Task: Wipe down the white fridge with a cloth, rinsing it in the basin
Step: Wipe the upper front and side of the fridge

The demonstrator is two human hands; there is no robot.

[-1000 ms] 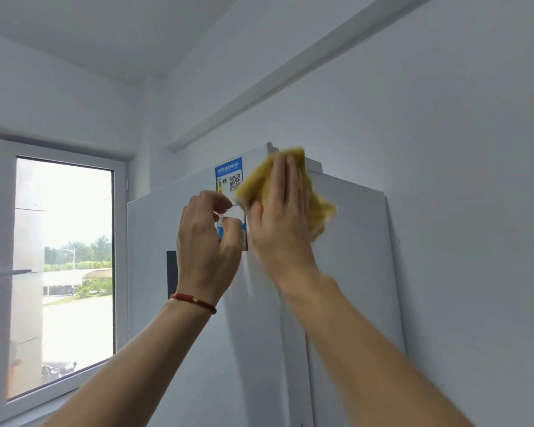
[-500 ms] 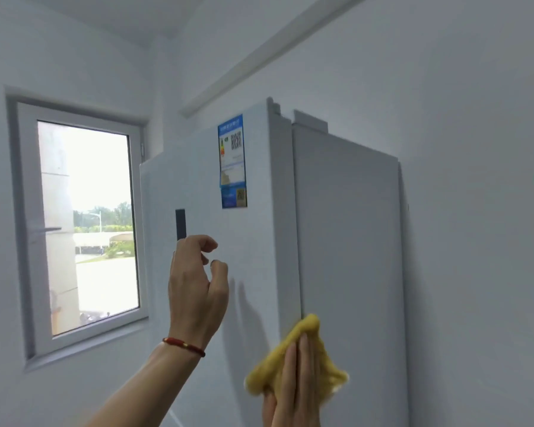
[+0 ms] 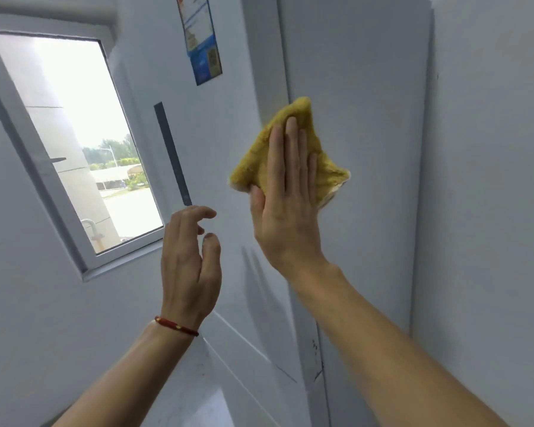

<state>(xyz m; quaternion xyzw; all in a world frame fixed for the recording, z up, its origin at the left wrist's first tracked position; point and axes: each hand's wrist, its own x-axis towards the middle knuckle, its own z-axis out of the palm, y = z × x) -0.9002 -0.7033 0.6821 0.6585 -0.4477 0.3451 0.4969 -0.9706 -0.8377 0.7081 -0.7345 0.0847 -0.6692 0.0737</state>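
- Head view: right hand (image 3: 285,192), fingers straight, presses yellow cloth (image 3: 290,149) flat on white fridge (image 3: 367,118) corner edge.
- Left hand (image 3: 190,257), at 7 o'clock, loosely curled, holds nothing.
- Even palm pressure and overlapping strokes would likely clean best.

The head camera looks forward, tilted, close at the fridge (image 3: 352,72) corner, window (image 3: 74,134) to the left.

A tall white fridge (image 3: 352,72) stands in a corner, its side panel just beside the wall, a dark vertical strip and a blue label on its front; a crumpled yellow cloth (image 3: 327,167) lies pressed flat against its front corner edge, spread in a rough triangle
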